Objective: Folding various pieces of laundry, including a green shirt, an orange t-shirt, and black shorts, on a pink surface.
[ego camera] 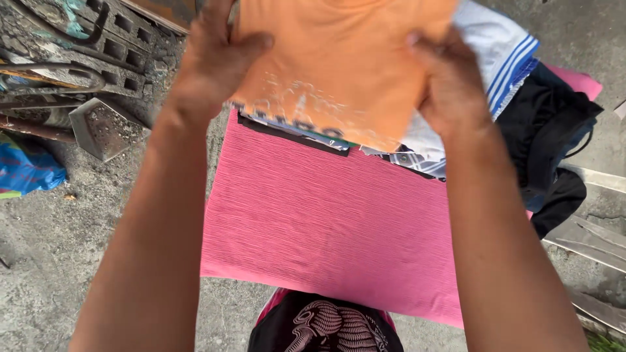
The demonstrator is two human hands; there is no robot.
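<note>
I hold an orange garment point(339, 72) with a faded print up in front of me. My left hand point(212, 62) grips its left edge and my right hand point(450, 81) grips its right edge, both with fingers closed on the cloth. Under it a pink ribbed cloth point(326, 221) lies spread flat on the concrete ground. A stack of folded clothes rests at the pink cloth's far end, partly hidden by the orange garment; a black-edged piece point(293, 135) shows there.
A white cloth with blue stripes point(502, 52) and dark clothes point(548, 130) lie at the right. Concrete blocks point(111, 39), a metal scoop point(98, 127) and a blue bag point(26, 169) sit at the left. Metal strips point(587, 241) lie at the lower right.
</note>
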